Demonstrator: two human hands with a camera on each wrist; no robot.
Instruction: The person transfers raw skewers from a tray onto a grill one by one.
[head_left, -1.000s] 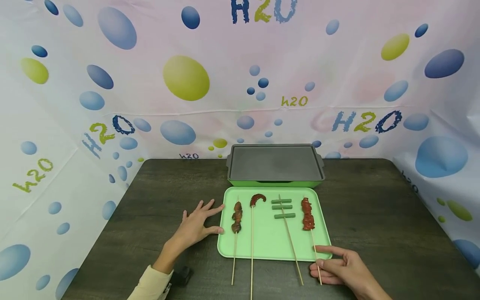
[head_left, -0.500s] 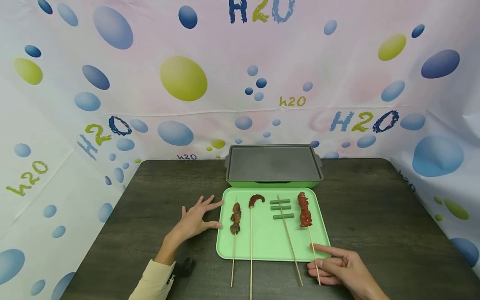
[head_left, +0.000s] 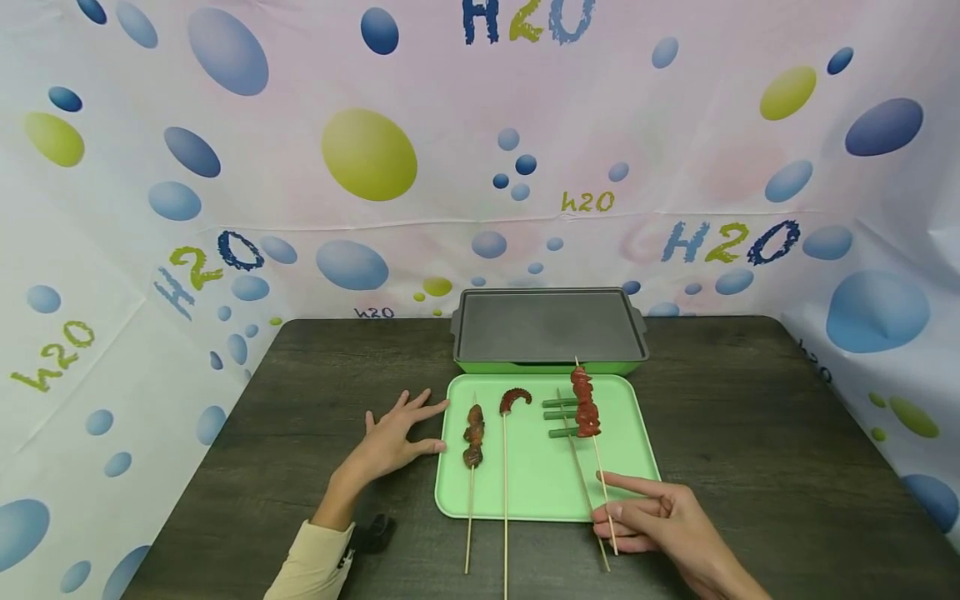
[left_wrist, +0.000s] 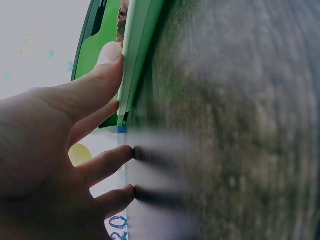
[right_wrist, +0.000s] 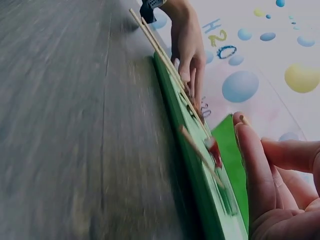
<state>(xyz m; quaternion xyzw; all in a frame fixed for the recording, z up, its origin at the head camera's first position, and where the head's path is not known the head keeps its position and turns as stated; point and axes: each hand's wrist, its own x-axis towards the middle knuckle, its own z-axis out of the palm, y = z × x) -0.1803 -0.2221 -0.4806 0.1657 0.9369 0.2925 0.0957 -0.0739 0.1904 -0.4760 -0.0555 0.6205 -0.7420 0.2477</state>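
My right hand [head_left: 660, 517] pinches the stick of a red meat skewer [head_left: 585, 404] between thumb and fingers, over the right part of a light green tray [head_left: 540, 483]. The red meat partly covers a skewer of green vegetable pieces [head_left: 558, 403] beneath it. In the right wrist view a stick end shows at the fingertips. My left hand [head_left: 390, 446] has its fingers spread, and its thumb and index finger touch the tray's left rim. A brown meat skewer [head_left: 473, 435] and a curled dark red tentacle skewer [head_left: 513, 400] lie on the tray, their sticks passing over its front rim.
A green grill with a flat grey plate [head_left: 551, 325] stands right behind the tray. The dark wooden table [head_left: 750, 417] extends to both sides. A black object [head_left: 373, 533] sits by the left wrist. A curtain with coloured dots [head_left: 450, 167] hangs behind the table.
The right hand has lifted the red meat skewer and carried it left, from the tray's right side to over the green vegetable skewer. The left hand stays at the tray's rim.
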